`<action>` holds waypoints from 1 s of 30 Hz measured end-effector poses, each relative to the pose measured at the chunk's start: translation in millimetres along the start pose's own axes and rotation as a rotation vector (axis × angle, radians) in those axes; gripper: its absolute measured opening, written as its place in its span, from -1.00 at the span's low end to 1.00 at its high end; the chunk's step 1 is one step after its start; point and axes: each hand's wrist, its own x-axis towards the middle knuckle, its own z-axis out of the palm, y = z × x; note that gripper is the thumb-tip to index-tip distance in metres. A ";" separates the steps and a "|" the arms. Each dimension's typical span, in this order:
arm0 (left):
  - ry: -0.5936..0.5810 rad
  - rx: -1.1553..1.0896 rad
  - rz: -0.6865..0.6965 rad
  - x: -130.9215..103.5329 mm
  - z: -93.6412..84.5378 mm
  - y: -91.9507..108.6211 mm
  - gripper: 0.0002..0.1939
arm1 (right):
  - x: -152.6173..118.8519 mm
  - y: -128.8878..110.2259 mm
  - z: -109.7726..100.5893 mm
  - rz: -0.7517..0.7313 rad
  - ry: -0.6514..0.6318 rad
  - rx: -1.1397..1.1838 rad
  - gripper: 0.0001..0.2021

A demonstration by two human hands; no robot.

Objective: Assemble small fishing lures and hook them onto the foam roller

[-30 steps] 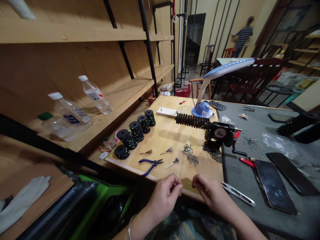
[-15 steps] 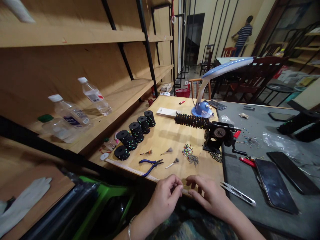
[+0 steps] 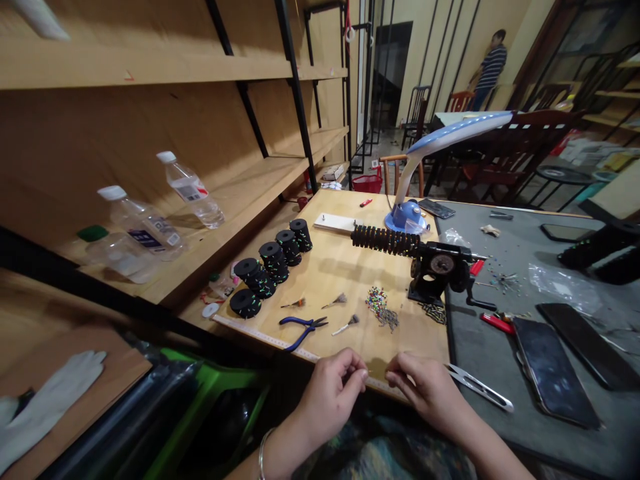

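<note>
Over the table's front edge, my left hand [image 3: 334,388] pinches thumb against forefinger. My right hand [image 3: 419,381] faces it a short gap away, fingertips also pinched together. Whatever they hold is too small to make out. Just beyond them lie a pile of colourful beads [image 3: 376,299] and a heap of thin metal pins [image 3: 388,319]. Blue-handled pliers [image 3: 302,331] rest to the left, near a white-handled brush [image 3: 346,325] and two other small bristle tufts. Beside my right hand is a pair of metal tweezers [image 3: 483,389].
A hand-cranked device [image 3: 440,267] carries a ribbed black roll [image 3: 385,240]. Black spools [image 3: 273,260] line the left edge. A blue lamp [image 3: 406,215] stands behind. Phones [image 3: 555,370] lie on the dark mat [image 3: 480,440]. Shelves with bottles [image 3: 195,193] flank the left; a person [image 3: 491,70] stands far back.
My right hand has shifted slightly right, away from the left, and its spread fingers have closed into a pinch. My left hand keeps its pinch, nearly still.
</note>
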 end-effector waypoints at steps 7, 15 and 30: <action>0.007 -0.016 -0.007 0.3 0.2 -0.5 -0.87 | -2.2 6.5 -0.1 -0.003 -0.016 -0.044 -0.68; -0.021 0.054 0.032 -1.3 0.5 5.8 -0.86 | 2.2 -6.7 0.6 -0.151 0.025 0.127 -0.79; -0.032 0.074 0.018 -1.3 2.3 7.7 -0.86 | 1.0 -6.5 11.7 -0.050 0.065 0.083 -0.85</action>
